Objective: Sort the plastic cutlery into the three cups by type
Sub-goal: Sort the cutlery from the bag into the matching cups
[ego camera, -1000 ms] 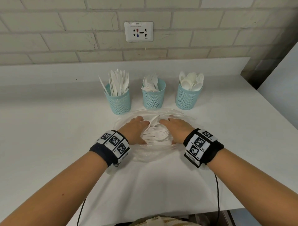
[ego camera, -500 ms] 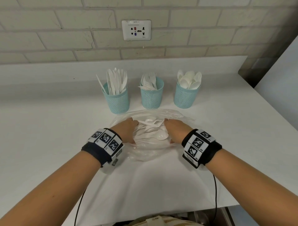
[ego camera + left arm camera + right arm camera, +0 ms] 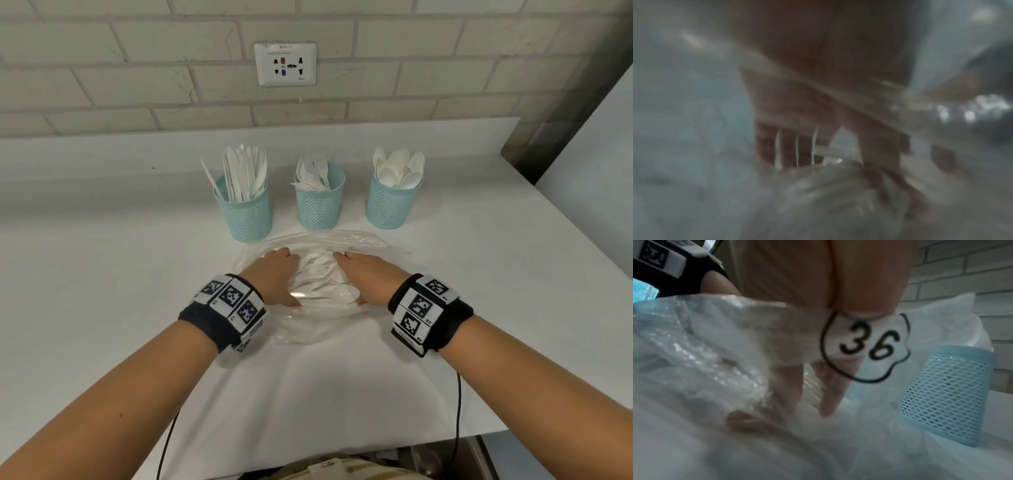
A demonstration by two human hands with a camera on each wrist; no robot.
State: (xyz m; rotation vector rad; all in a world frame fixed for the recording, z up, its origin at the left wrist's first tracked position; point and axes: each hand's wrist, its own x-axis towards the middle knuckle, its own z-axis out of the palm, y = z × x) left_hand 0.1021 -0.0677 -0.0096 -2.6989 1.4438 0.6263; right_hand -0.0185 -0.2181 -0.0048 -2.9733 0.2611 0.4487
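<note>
Cutlery (image 3: 322, 279) lies in a clear bag (image 3: 308, 329) on the white counter (image 3: 102, 274) below a brick wall (image 3: 137, 68); left hand (image 3: 274, 277) and right hand (image 3: 366, 277) rest fingers straight, flanking it.

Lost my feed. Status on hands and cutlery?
Left hand and right hand both inside clear bag, flanking loose cutlery. Grip unclear. Three cups part-filled. Bag film in the way.

Three cups (image 3: 320, 202) stand behind the bag (image 3: 308, 329).
</note>
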